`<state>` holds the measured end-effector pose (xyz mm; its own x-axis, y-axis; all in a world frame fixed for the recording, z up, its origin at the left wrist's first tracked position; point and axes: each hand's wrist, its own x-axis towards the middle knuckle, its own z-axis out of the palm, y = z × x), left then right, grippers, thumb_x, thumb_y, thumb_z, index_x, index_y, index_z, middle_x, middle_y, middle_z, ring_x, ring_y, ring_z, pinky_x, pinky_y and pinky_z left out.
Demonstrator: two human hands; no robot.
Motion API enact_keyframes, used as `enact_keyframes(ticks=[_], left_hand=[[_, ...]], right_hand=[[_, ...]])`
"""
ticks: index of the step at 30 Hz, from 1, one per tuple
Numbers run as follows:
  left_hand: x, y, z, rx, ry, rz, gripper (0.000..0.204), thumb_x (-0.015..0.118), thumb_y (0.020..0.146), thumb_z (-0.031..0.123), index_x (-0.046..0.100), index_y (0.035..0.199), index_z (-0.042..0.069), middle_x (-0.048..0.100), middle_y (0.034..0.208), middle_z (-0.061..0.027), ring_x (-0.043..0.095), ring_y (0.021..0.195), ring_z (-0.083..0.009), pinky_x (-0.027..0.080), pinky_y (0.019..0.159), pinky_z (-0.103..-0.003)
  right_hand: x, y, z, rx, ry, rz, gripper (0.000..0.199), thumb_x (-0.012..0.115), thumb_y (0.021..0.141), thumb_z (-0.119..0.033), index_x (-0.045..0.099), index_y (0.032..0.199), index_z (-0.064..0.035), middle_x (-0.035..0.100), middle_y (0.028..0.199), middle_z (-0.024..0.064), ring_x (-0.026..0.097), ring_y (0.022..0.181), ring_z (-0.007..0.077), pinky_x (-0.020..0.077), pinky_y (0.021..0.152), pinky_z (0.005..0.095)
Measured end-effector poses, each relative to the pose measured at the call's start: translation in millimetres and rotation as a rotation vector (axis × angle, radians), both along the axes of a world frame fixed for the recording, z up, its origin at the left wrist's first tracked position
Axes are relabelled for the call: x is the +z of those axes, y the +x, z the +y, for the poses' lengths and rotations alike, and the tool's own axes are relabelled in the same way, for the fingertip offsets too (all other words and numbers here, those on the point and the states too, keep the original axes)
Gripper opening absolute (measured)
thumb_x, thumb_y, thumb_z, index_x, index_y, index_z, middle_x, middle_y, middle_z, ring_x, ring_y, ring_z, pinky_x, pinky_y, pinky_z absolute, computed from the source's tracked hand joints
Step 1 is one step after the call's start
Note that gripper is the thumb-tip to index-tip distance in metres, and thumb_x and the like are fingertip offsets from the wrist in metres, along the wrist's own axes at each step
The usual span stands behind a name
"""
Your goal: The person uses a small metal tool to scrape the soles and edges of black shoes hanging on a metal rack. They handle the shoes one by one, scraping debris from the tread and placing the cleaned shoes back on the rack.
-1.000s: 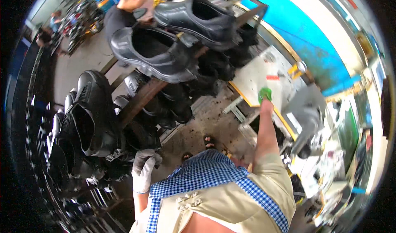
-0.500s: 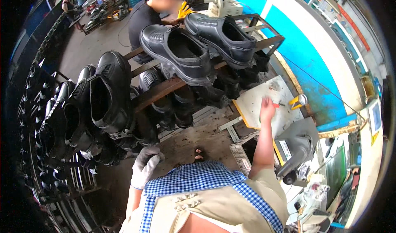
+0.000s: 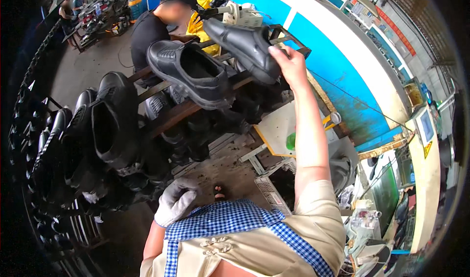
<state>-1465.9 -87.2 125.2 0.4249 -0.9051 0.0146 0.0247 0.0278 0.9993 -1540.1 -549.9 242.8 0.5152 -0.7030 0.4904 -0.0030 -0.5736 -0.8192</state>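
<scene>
With bare fingers my right hand (image 3: 291, 66) grips the heel end of a black shoe (image 3: 245, 44) at the far end of the metal rack (image 3: 169, 120). The shoe is tipped so that its opening is mostly turned away. Just left of it, another black shoe (image 3: 188, 73) stands on the rack bars, its opening facing up. Low at the near side of the rack, my left hand (image 3: 177, 201) wears a grey-white glove. Its fingers are loosely curled, and nothing shows in them. A third black shoe (image 3: 111, 118) stands on the rack's left part.
Several more black shoes hang or stand below and left. Beyond the rack, a person in dark clothes (image 3: 147, 37) works beside a yellow cloth (image 3: 198, 29). At right are a pale table (image 3: 274, 130), a yellow can (image 3: 332, 120), a grey machine (image 3: 342, 164) and a blue-and-white barrier (image 3: 338, 76).
My right hand has moved from over the pale table up to the far shoe and taken hold of its heel. That shoe has tilted. My gloved left hand stays low beside the rack.
</scene>
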Motion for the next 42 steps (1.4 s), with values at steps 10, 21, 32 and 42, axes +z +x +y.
enact_keyframes(ticks=[10, 21, 32, 42], left_hand=[[-33, 6, -6, 0.254, 0.065, 0.262, 0.016, 0.061, 0.097, 0.011, 0.059, 0.108, 0.000, 0.069, 0.100, -0.0103, 0.064, 0.088, -0.0150, 0.052, 0.083, -0.030], [-56, 12, -21, 0.220, 0.086, 0.268, 0.016, 0.060, 0.094, 0.010, 0.060, 0.107, -0.001, 0.069, 0.098, -0.0102, 0.063, 0.088, -0.0150, 0.052, 0.081, -0.030], [-54, 17, -19, 0.176, 0.110, 0.262, 0.019, 0.062, 0.096, 0.012, 0.060, 0.110, 0.000, 0.069, 0.101, -0.0094, 0.065, 0.093, -0.0161, 0.053, 0.084, -0.031], [-54, 17, -1, 0.151, 0.116, 0.288, 0.019, 0.060, 0.098, 0.011, 0.059, 0.115, 0.001, 0.067, 0.101, -0.0067, 0.061, 0.089, -0.0121, 0.051, 0.080, -0.028]], right_hand=[[-35, -21, -47, 0.315, 0.973, -0.438, 0.031, 0.063, 0.095, -0.028, 0.070, 0.108, -0.0009, 0.074, 0.104, 0.0113, 0.072, 0.094, 0.0248, 0.0575, 0.087, 0.0385], [-47, -16, -61, 0.418, 1.030, -0.529, 0.036, 0.055, 0.099, -0.027, 0.067, 0.113, 0.0029, 0.073, 0.108, 0.0159, 0.071, 0.098, 0.0280, 0.0581, 0.090, 0.0420], [-24, -1, -36, 0.215, 0.837, -0.525, 0.032, 0.065, 0.095, -0.024, 0.066, 0.115, 0.0007, 0.072, 0.110, 0.0142, 0.071, 0.097, 0.0253, 0.0572, 0.087, 0.0379], [27, 16, 38, 0.073, -0.455, 0.253, 0.027, 0.080, 0.083, -0.023, 0.066, 0.094, -0.0018, 0.064, 0.088, 0.0075, 0.061, 0.078, 0.0187, 0.0484, 0.069, 0.0315]])
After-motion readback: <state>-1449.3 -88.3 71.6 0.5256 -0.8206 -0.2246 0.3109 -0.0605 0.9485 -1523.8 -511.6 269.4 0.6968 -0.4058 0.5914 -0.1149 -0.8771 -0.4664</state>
